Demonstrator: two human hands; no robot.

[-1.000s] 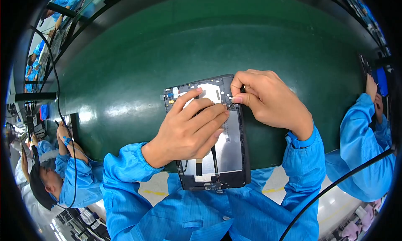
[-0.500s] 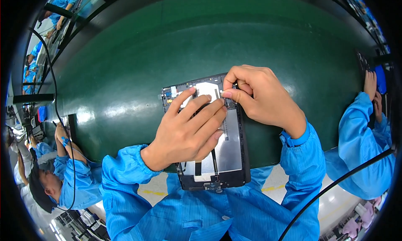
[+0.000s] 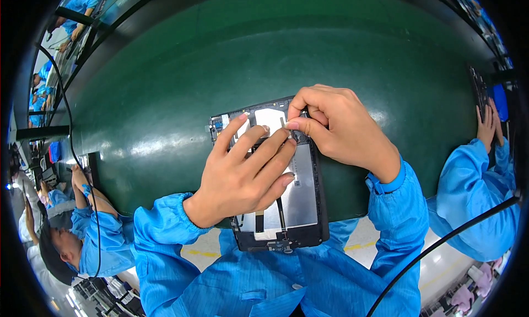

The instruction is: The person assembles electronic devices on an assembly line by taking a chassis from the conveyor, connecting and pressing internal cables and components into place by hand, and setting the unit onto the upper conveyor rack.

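Directly beneath the bare left hand (image 3: 237,182), fingers (image 3: 227,135) spread, the flat rectangular black-and-silver electronic device (image 3: 306,179) overhangs the green tabletop (image 3: 165,91) at six o'clock, long axis roughly twelve-to-six; the bare right hand (image 3: 341,125) pinches near its one-o'clock corner, contents indiscernible.

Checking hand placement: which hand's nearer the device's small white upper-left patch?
Left hand: index finger beside the white patch. Right hand: farther off, by the upper-right corner of the device.

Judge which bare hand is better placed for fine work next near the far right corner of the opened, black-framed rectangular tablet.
Probably the right hand: its fingers appear pinched near that corner, while the left hand spreads across the tablet.
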